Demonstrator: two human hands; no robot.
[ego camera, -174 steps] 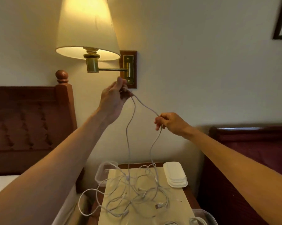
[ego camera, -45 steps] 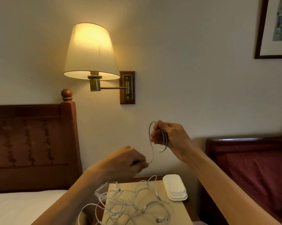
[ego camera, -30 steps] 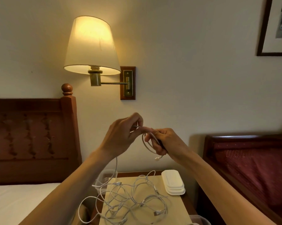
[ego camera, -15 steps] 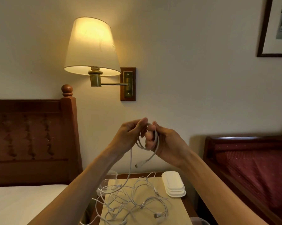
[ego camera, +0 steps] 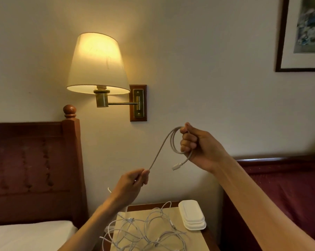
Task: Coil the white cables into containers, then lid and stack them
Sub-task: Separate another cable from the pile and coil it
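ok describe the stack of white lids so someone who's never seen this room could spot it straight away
Below the lit wall lamp with the cream shade, a small wooden nightstand stands between two dark red headboards. At its back right corner sits the stack of white rounded-rectangle lids. Unlike the loose tangle of white cables sprawled beside it, it is a solid, neat, layered block.

lit wall lamp (ego camera: 97, 64) above wooden headboard (ego camera: 35, 160).

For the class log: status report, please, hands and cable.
Right hand grips coil. Left hand pinches its tail. Tangle on table, lids stacked.
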